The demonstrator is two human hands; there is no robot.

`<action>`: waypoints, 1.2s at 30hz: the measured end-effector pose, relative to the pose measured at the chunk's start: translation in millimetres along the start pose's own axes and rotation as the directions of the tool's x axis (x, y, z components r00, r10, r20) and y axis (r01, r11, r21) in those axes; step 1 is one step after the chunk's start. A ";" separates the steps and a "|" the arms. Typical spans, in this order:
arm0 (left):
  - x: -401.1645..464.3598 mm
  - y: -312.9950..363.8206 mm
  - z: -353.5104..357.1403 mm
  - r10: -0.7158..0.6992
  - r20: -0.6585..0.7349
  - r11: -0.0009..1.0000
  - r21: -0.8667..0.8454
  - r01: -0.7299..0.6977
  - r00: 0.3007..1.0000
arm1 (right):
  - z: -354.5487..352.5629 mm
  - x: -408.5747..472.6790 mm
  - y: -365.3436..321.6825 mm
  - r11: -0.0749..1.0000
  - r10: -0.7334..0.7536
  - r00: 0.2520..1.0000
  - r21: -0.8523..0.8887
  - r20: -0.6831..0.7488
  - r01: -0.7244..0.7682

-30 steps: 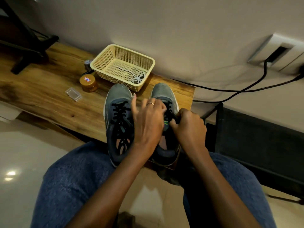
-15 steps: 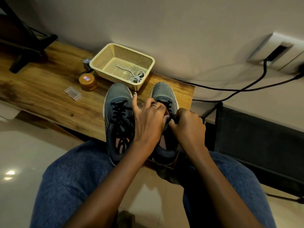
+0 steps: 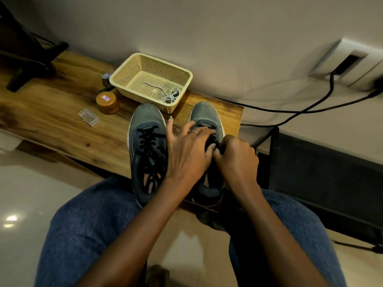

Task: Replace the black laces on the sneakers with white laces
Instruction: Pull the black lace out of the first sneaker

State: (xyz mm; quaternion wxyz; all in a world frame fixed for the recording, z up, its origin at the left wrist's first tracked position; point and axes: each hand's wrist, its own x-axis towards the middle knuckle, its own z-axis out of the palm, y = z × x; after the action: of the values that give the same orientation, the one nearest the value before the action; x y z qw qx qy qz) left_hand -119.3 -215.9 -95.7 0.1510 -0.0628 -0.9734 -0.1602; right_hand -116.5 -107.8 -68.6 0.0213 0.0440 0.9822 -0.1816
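Black lace (image 3: 214, 145) pinched, right sneaker (image 3: 205, 119) near bench edge (image 3: 240, 119).

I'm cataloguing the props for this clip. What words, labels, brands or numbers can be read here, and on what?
Small red, white and blue sticker on the lid of the amber jar: has marks, but too small and blurred to read.
Sneakers, basket and clear plastic case: no readable text or brand shows.

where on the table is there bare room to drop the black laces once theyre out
Free: the stretch of wooden table left of the clear plastic case and amber jar, and the strip between that case and the left sneaker. Crowded: around the basket holding the white laces, and the right sneaker, where the left hand and right hand work.
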 end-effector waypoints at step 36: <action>-2.5 -2.2 1.8 -0.055 -0.208 0.996 0.051 0.067 0.976 | 1.4 0.2 1.9 0.998 0.005 1.000 0.062 -0.006 -0.005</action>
State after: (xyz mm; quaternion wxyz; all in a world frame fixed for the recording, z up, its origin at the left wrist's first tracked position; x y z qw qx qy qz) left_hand -117.8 -217.5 -98.8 0.2481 -0.0114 -0.9582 -0.1423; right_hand -116.5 -106.6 -70.6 0.0172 0.0478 0.9759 -0.2120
